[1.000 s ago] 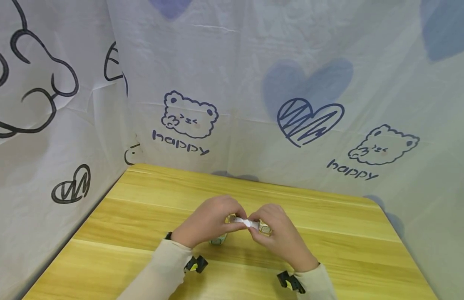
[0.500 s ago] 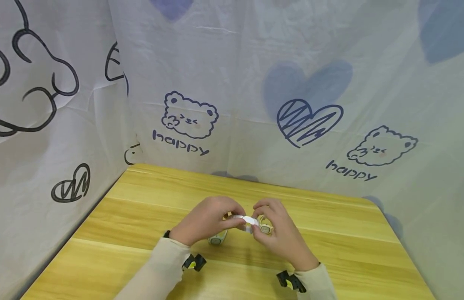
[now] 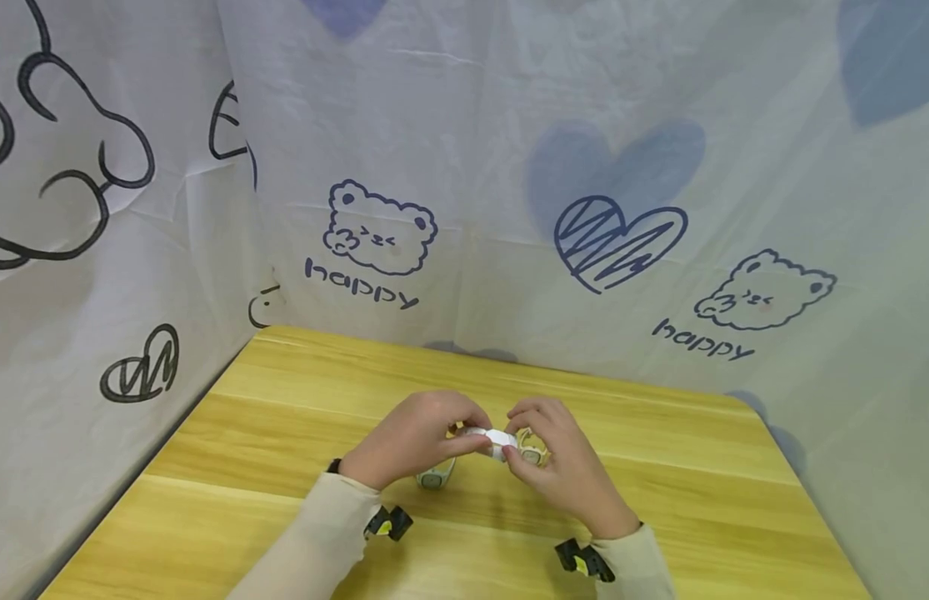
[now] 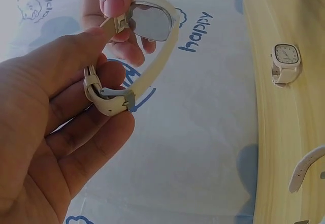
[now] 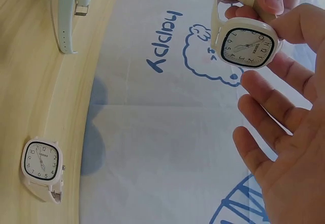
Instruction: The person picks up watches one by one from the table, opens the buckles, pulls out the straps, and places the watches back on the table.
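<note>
Both hands hold one white wristwatch above the table. My left hand pinches its strap between thumb and fingers; in the left wrist view the buckle end of the strap curves past the lower fingers. At the case, my right hand pinches the watch by its edge, other fingers spread. The square dial with black numerals faces the right wrist view, the shiny case back the left wrist view. Below the left hand sits a mint-green wristwatch; a cream wristwatch stands behind the right fingers.
The light wooden table has rounded far corners. White cloth printed with hearts and bear faces hangs behind it and along its left side. Dark camera mounts sit on both wrists.
Over the last second the right fingers have spread and lifted, and the held watch has turned so more of its white body shows. In the last half second the hands have barely moved.
</note>
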The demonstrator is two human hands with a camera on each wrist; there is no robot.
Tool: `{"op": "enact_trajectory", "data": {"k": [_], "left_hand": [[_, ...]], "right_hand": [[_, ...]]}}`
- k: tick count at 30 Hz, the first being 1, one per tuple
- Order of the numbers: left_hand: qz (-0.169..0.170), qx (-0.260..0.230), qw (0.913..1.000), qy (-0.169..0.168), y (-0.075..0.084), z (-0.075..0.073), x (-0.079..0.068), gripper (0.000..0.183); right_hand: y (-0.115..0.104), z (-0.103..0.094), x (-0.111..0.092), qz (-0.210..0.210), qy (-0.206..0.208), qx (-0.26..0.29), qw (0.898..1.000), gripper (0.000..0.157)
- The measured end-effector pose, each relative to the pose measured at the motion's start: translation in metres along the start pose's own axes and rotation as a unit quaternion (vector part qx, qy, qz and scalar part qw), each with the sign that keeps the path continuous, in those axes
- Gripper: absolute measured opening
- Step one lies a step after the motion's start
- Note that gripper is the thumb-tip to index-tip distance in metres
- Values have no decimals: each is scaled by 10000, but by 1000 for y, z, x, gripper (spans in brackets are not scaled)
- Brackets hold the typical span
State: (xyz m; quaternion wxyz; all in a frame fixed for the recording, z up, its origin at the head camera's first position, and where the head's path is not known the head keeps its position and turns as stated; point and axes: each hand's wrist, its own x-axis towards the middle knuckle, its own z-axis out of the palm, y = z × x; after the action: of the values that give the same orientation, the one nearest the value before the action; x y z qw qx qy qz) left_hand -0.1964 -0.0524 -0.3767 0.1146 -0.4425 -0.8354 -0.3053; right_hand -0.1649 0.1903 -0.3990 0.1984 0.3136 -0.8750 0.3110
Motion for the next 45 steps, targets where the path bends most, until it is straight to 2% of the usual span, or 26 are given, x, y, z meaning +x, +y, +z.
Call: {"op": "enact_trajectory", "data": {"k": [4,7,10,13,18,28,36,39,45], "left_hand": [[-47,-156,9998,-75,0,0,0,17],[-306,-172,9993,-144,-1,1,-1,27],[-669,77,9976,-180,-5,3,-3,33],[-847,293,9959,-89,-7,3,-4,25],[-640,333,9973,127,-7,-2,-3,14],[-49,304,9995,91,-1,-3,1,21],[158,318,9988,347,-1,-2,1,16],[79,188,9996,194,-2,-2,0,17],[-61,-104,9990,-436,1,2,2,19]], "right_hand": [[1,-2,1,-45,40,-35,10000,17],[3,-3,0,-115,172,-80,9998,18],[6,-4,-1,-65,301,-83,9995,19],[8,-5,-2,113,335,-42,9994,19],[8,-6,-3,338,225,34,9992,18],[-3,-6,3,440,-233,149,9986,29],[-15,-8,16,499,-582,792,9939,13],[-15,-6,14,498,-739,898,9920,14],[-14,-9,8,728,-1242,935,9852,12]]}}
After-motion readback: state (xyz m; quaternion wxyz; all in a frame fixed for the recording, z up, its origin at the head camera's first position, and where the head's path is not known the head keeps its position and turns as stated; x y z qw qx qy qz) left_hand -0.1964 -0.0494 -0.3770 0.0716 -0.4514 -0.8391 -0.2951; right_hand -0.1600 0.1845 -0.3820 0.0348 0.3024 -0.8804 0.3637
